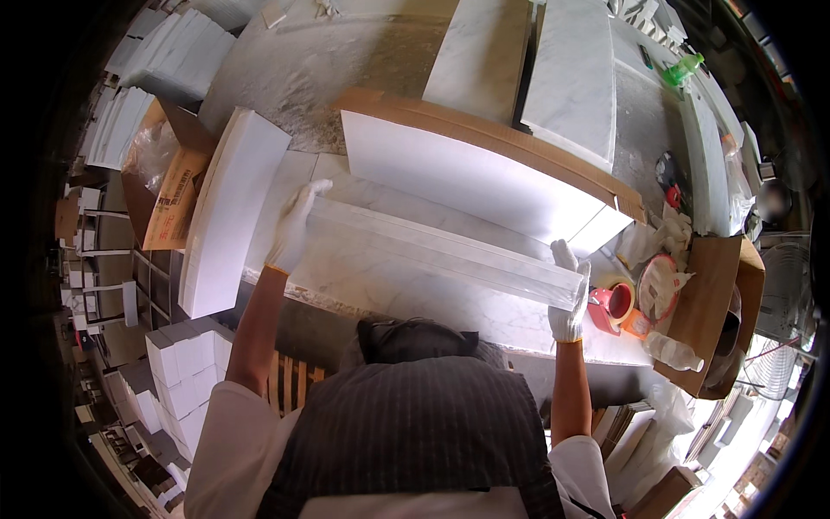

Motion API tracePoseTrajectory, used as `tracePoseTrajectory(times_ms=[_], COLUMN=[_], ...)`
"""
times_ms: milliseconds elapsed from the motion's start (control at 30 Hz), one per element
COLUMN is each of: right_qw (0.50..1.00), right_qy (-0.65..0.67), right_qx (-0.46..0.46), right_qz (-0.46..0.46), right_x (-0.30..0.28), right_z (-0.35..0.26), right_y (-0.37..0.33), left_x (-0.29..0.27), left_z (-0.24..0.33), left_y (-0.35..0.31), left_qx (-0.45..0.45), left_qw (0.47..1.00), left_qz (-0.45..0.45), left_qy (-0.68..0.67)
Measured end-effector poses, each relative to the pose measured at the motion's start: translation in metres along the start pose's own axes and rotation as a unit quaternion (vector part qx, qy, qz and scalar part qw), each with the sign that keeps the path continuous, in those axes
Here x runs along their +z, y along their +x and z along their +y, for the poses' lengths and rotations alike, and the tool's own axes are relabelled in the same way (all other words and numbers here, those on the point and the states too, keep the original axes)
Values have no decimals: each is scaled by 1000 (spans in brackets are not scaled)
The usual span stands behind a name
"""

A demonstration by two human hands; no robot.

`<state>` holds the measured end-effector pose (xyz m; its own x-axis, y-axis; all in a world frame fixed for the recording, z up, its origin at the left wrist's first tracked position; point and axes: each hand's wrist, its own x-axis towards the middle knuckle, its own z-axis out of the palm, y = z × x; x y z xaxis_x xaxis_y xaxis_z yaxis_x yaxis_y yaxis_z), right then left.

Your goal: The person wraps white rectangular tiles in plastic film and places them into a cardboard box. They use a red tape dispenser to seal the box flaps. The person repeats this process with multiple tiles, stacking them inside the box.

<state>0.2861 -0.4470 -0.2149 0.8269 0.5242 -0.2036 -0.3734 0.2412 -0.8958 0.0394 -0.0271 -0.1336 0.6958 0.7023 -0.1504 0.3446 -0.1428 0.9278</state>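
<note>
A long, narrow, whitish bar with a glossy, see-through-looking surface (441,251) spans the space between my hands. My left hand (296,227), in a white glove, grips its left end, with the fingers reaching over the far edge. At the right end, my right hand (567,316), gloved the same way, clasps the bar with fingertips pointing away from me. Beneath it is a pale marble-look worktop (406,304). Just beyond, an open long brown carton (484,130) lined with white board (467,177) lies along the worktop.
A thick white slab stack (233,216) and an open carton (173,199) stand left. Marble slabs (571,78) lie at the back. Near my right hand are a red tape dispenser (607,309), a clear bottle (674,352) and a brown box (700,294); a fan (782,281) is beyond.
</note>
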Motion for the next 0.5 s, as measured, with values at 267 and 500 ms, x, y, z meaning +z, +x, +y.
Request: tracePoseTrajectory(times_ms=[267, 500], right_qw=[999, 1000], right_qy=[-41, -11], right_qx=[-18, 15], right_qz=[-20, -12], right_x=[1, -4], right_z=[-1, -3], right_y=[-1, 4], left_x=[0, 0], left_z=[-5, -8], left_y=[3, -1], left_qx=[7, 23], left_qw=[1000, 995], left_qz=[19, 41], left_qy=[4, -83])
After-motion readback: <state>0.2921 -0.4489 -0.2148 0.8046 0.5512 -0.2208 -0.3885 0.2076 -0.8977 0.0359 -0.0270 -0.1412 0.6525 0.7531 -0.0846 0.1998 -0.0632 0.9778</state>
